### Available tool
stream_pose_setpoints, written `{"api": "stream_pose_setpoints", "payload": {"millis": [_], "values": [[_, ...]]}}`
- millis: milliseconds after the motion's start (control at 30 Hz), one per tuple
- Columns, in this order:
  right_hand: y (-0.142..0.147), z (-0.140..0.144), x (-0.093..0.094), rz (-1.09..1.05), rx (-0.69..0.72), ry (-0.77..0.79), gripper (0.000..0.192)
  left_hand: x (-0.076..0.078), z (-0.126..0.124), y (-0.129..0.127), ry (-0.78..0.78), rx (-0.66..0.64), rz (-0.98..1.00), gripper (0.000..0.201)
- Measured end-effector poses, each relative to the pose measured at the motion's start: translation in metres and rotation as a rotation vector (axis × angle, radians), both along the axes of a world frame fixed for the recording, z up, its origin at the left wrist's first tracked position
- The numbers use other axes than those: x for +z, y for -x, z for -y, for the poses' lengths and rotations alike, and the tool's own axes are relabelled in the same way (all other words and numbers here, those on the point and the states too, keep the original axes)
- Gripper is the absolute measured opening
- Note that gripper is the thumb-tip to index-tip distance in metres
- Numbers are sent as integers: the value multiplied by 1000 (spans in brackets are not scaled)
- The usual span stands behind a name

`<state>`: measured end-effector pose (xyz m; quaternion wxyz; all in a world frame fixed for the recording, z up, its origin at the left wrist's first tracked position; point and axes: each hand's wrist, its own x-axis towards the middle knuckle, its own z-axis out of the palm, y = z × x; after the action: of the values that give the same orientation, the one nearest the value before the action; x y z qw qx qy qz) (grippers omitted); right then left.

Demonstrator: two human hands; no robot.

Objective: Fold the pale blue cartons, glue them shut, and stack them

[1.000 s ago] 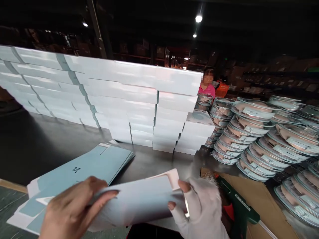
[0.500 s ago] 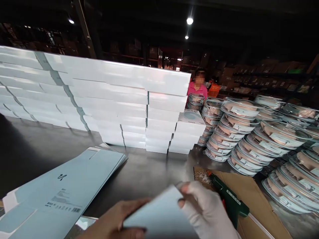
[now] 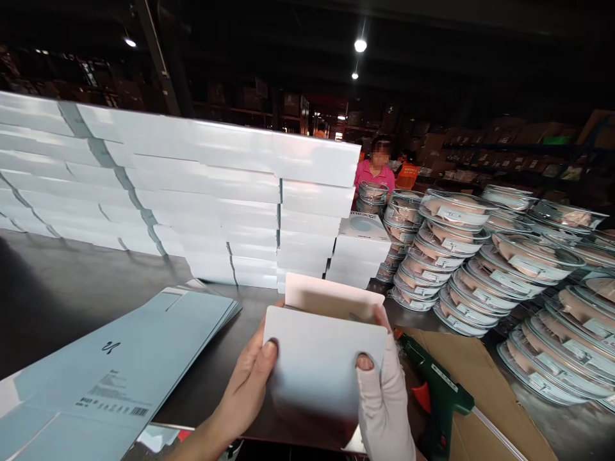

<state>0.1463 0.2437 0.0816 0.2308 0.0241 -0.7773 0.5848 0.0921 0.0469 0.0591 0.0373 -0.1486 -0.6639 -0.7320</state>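
A pale box (image 3: 317, 358) with its top flap open stands upright in front of me, gripped from both sides. My left hand (image 3: 247, 381), bare, holds its left edge with the thumb on the front face. My right hand (image 3: 382, 397), in a white fingerless glove, grips the right edge. The raised flap (image 3: 331, 298) shows a white inner side. To the left lies a stack of flat light-blue box blanks (image 3: 120, 365) with a printed barcode.
A wall of stacked white boxes (image 3: 192, 192) runs across the dark table (image 3: 72, 282). Stacks of clear-lidded round containers (image 3: 480, 256) fill the right. A green glue gun (image 3: 437, 390) lies on brown cardboard (image 3: 485, 384). A person in pink (image 3: 375, 171) stands behind.
The box was flat and low at the bottom edge; now it is raised upright, squared out, with the top flap standing open. Both hands shifted to its sides.
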Motion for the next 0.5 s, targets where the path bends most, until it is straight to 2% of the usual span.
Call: {"api": "stream_pose_setpoints", "payload": {"millis": [67,133,233,333,400,433,467,500], "values": [[-4,3,-1,34,-47,-15,67,5,-1,-3,21,68,3,51],[-5,5,-2,-2,-31,-33,64,13,0,-8,99,97,-5,43],[-4,1,-1,-59,21,-58,62,28,7,-12,261,-5,-35,40],[-7,-28,-2,-51,70,2,68,39,23,-10,321,-49,-87,43],[-13,-66,-9,-15,-64,-81,69,38,38,-10,329,72,-115,41],[-18,-88,-14,39,-200,-167,65,34,46,-11,332,164,-127,39],[-24,-110,-20,107,-338,-273,55,28,52,-14,347,251,-136,38],[-30,-130,-27,176,-405,-324,40,20,56,-19,390,316,-153,39]]}}
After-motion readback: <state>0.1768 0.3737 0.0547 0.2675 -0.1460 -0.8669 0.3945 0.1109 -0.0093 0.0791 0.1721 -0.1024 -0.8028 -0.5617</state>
